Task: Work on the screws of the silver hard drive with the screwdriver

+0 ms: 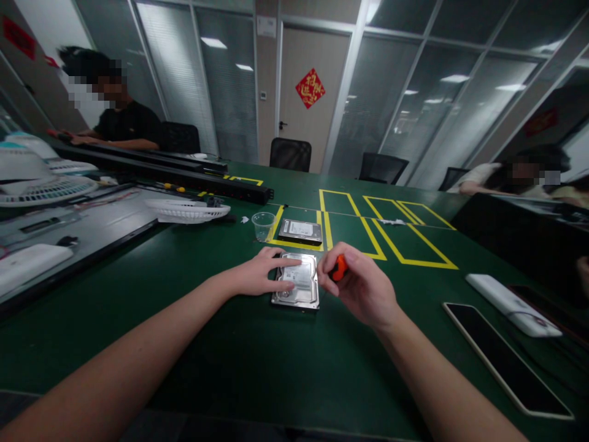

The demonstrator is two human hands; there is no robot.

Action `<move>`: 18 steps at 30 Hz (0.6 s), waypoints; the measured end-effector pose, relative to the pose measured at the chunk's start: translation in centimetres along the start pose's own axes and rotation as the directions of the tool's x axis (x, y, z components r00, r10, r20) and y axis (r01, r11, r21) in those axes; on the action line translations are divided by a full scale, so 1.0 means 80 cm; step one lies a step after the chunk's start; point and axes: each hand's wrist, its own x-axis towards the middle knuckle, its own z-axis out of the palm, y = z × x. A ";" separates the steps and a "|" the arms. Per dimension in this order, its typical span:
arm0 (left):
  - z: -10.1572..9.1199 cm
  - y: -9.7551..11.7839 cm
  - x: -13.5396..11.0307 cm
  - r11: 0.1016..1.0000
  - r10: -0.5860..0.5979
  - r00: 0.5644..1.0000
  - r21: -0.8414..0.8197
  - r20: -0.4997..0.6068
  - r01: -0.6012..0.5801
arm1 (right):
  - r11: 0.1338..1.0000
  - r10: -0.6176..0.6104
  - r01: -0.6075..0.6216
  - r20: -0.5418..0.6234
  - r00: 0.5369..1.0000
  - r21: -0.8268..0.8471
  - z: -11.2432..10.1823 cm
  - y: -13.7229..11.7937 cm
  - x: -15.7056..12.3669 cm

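Note:
A silver hard drive [301, 279] lies flat on the green table in front of me. My left hand [260, 273] rests on its left side, fingers and thumb stretched apart over the top cover. Just right of the drive, my right hand [361, 282] is closed around the orange and black handle of a screwdriver [339, 268]. The screwdriver's tip cannot be made out. Behind this drive, a second hard drive [301, 231] sits within a yellow tape outline, apart from both hands. A clear plastic cup [264, 227] stands to its left.
Yellow tape rectangles [354, 236] mark the table [257, 368]. A phone [506, 356] and a white power strip [513, 305] lie at right. White fan parts [188, 210], a large flat panel [105, 215] and long black bars [184, 175] occupy the left. Other people sit at both sides.

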 end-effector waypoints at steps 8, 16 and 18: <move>0.001 -0.001 0.001 1.000 0.010 1.000 0.005 -0.003 -0.010 | 0.999 -0.029 0.029 -0.002 1.000 -0.028 -0.003 0.004 -0.001; -0.002 0.002 -0.001 1.000 0.004 1.000 0.003 0.005 -0.004 | 0.999 -0.031 0.031 0.009 0.999 -0.020 -0.002 0.004 -0.001; -0.002 0.002 -0.001 1.000 0.003 1.000 0.004 0.007 -0.003 | 0.999 -0.033 0.034 0.017 0.999 -0.024 -0.002 0.003 -0.001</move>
